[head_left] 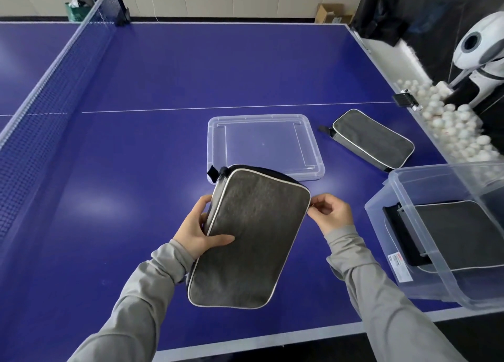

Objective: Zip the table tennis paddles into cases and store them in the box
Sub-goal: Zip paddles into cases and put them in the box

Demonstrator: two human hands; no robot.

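I hold a grey paddle case (251,239) with white piping above the blue table, tilted, its top end pointing away from me. My left hand (199,228) grips its left edge, thumb lying on the front face. My right hand (331,214) pinches the case's upper right edge with its fingertips, apparently at the zipper. A second grey case (373,138) lies flat on the table at the right. A third case (458,233) rests inside the clear plastic box (381,214) at the table's right front corner. No paddle is visible.
The box's clear lid (218,149) lies flat on the table just beyond the held case. The net (49,100) runs along the left. A ball robot (480,51) and a tray of white balls (450,121) stand off the right edge.
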